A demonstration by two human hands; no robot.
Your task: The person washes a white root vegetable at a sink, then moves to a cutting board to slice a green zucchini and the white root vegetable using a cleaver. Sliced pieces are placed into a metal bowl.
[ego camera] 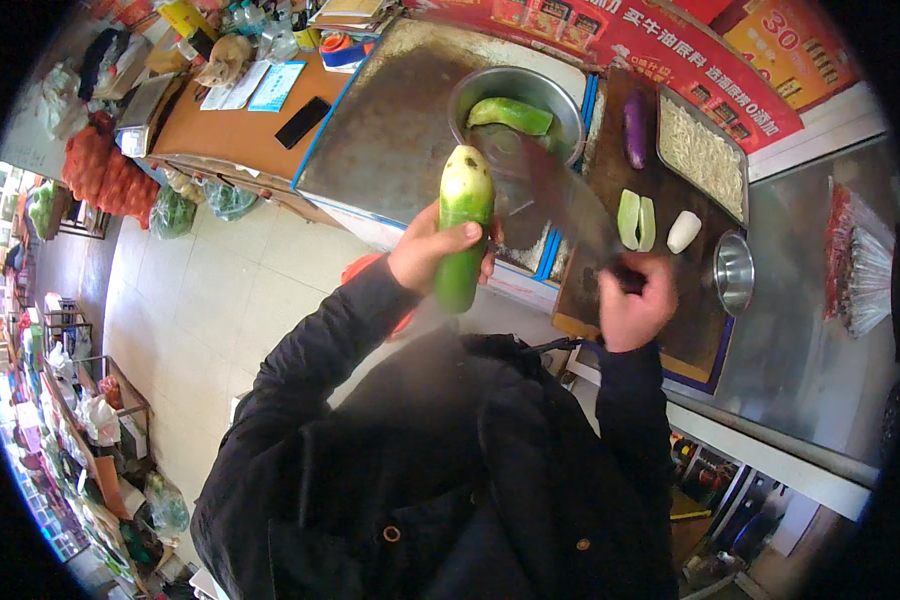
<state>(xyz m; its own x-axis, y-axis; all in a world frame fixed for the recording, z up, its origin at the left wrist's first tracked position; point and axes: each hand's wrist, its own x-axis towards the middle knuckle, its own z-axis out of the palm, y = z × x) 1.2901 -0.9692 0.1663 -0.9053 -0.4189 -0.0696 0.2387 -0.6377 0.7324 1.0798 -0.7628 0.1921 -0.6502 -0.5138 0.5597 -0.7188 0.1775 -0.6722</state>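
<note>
My left hand [439, 244] grips a long green vegetable with a pale, partly peeled top [466, 180], held upright above the counter's front edge. My right hand [637, 301] is closed around the dark handle of a wide-bladed knife, whose motion-blurred blade [562, 195] extends up and left near the bowl. A steel bowl [577, 97] behind them holds a green vegetable piece [510, 114]. On the dark wooden board [596, 281] lie a purple eggplant [634, 129], two pale green cut pieces [636, 219] and a white radish-like piece [683, 232].
A metal tray of pale strips [701, 150] lies at the board's back right, with a small steel bowl [733, 273] nearer. On the left desk are a phone [303, 122], papers [276, 86] and a cat [226, 61]. Plastic bags [862, 262] lie far right.
</note>
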